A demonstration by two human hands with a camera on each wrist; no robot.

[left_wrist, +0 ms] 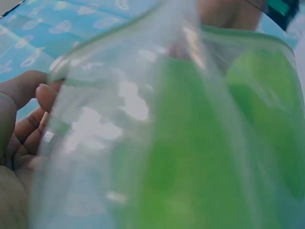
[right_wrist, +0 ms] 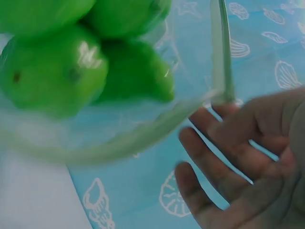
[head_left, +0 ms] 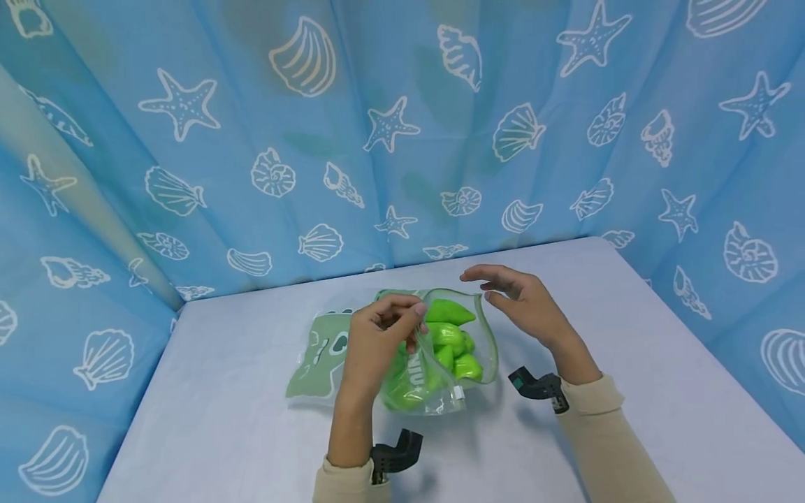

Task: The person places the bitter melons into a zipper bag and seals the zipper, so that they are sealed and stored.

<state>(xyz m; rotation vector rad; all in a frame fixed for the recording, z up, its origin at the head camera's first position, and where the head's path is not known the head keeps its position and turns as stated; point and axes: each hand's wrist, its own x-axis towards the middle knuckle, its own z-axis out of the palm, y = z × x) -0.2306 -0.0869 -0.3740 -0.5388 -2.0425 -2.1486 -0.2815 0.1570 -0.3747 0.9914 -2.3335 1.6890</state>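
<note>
Clear slider bag (head_left: 440,402) with a green-edged rim stood near the middle of the white surface (head_left: 239,391), its mouth spread to the person's right. Several glossy green fruit-like pieces (head_left: 447,335) lay inside; the lower ones showed only through the plastic, and folds and glare hid their full number. The left hand (head_left: 375,342) pinched the bag's edge between thumb and bent fingers, covering part of the mouth. The right hand (head_left: 518,302) was beside the opposite part of the rim, its fingers loosely bent and spaced apart, with nothing in their grasp; whether a fingertip touched the rim could not be told. In the left wrist view, the bag's blurred wall filled most of the frame and partly concealed the right hand; the right wrist view cut off the upper pieces.

To the left, a bag with a green cartoon face (head_left: 314,360) was partly hidden by the left hand and forearm. White lettering on the clear bag was partly obscured, perhaps reading "NIU". A whitish slider (head_left: 458,395) marked its near corner. Behind, a blue curtain (head_left: 377,178) bore white shells and starfish, cropped at the frame edges.
</note>
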